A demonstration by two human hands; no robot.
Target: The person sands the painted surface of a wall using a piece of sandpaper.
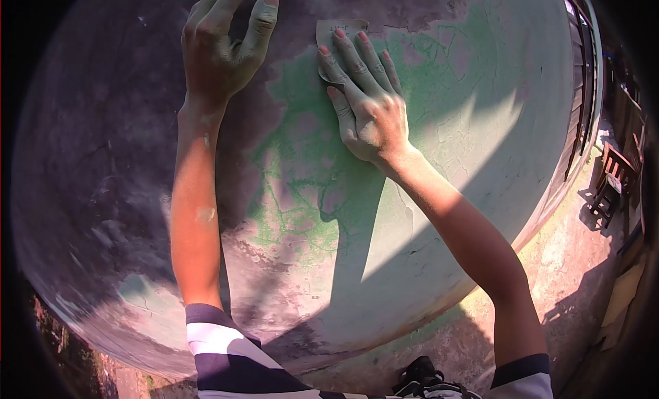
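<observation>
A wall (295,200) with worn, patchy green paint and darker purplish-grey areas fills most of the head view. My right hand (371,104) lies on it with fingers stretched out, pressing a small sheet of sandpaper (329,29) to the surface. The sheet's upper edge shows beyond my fingertips, with faint printing on its back. Further left, my left hand (223,52) is raised at the wall, thumb apart from the fingers and nothing visible in it. Its fingertips are partly cut off by the frame's top. Pale dust coats both hands.
At the right stands a dark wooden chair (611,183) on the sunlit ground (556,261). A barred window or railing (583,76) borders the wall's right side. My shoe (420,371) shows at the bottom. Shadows of my arms cross the wall.
</observation>
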